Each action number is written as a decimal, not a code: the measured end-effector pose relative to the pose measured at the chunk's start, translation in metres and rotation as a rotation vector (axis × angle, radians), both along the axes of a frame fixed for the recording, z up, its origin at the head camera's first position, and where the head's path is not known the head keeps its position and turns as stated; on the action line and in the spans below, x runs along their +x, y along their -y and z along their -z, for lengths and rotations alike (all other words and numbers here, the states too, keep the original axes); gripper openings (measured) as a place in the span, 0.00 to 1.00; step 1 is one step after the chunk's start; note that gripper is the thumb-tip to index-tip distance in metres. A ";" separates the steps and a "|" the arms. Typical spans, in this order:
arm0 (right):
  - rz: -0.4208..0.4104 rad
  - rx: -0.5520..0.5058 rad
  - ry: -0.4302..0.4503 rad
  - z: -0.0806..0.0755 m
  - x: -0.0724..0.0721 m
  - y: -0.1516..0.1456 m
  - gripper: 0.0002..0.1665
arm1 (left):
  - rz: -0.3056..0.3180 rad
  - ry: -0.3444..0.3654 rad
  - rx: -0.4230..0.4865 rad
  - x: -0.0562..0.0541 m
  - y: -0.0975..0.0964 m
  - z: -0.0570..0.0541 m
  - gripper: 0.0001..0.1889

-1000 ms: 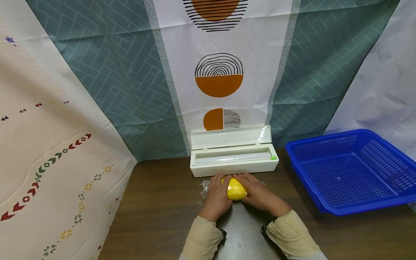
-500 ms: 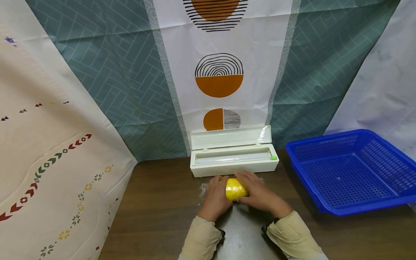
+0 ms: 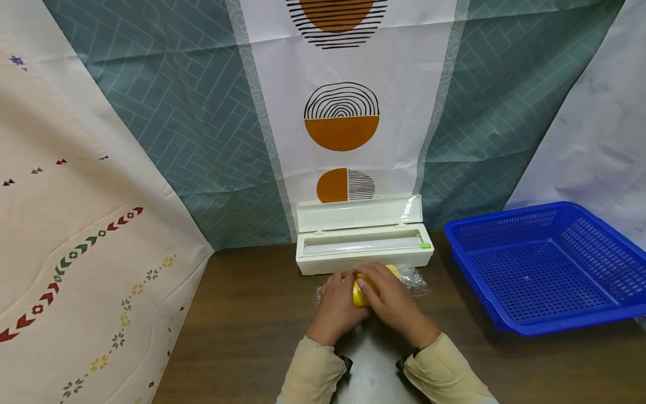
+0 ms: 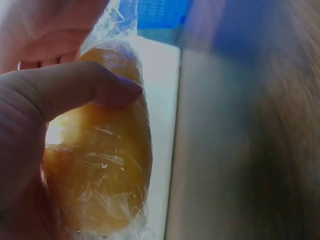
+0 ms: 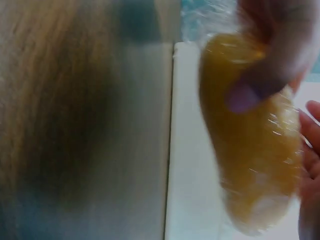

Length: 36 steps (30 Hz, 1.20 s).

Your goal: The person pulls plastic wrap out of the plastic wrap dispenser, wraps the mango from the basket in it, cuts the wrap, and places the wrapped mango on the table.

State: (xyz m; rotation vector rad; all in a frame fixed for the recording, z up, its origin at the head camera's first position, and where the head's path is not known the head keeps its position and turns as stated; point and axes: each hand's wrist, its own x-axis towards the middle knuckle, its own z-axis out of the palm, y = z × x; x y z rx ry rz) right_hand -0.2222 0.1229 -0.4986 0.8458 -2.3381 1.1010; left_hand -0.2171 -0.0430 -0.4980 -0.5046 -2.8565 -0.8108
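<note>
A yellow oblong fruit [image 3: 360, 296] is wrapped in crinkled clear cling film; its kind is not plain. My left hand [image 3: 335, 306] grips its left part. My right hand [image 3: 391, 300] grips it from the right, its thumb across the near side. A yellow tip shows beyond the right hand, with loose film [image 3: 414, 280] trailing right. Close up in the left wrist view, a thumb presses the wrapped fruit [image 4: 112, 160]. The right wrist view shows the fruit [image 5: 255, 160] between a blurred thumb and several fingers. Much of the fruit is hidden in the head view.
Just behind the hands stands a white cling film dispenser [image 3: 363, 261], lid raised, with a roll [image 3: 363, 246] inside and a green slider [image 3: 425, 246]. A blue plastic basket [image 3: 525, 325] sits to the right on the brown wooden table [image 3: 237, 331]. Patterned cloths hang behind.
My right hand has moved left over the fruit, closer to my left hand. The fruit has turned, and its yellow tip and loose film now show beyond the right hand.
</note>
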 end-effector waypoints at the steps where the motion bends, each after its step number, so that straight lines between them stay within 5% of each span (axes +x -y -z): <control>1: 0.002 -0.004 -0.021 0.001 0.000 0.001 0.18 | 0.007 0.001 0.007 0.001 0.000 -0.002 0.37; 8: 0.040 -0.040 -0.155 0.003 -0.001 0.001 0.16 | 0.046 0.021 0.049 0.005 -0.003 -0.011 0.35; 20: 0.091 -0.112 -0.249 -0.001 -0.005 -0.010 0.10 | 0.098 0.032 0.100 0.007 -0.005 -0.015 0.40; 27: 0.078 -0.186 -0.349 0.001 -0.010 -0.017 0.20 | 0.141 0.057 0.131 0.010 -0.004 -0.021 0.40; 36: 0.087 -0.294 -0.295 -0.002 -0.010 -0.024 0.15 | 0.157 0.070 0.133 0.013 -0.002 -0.028 0.41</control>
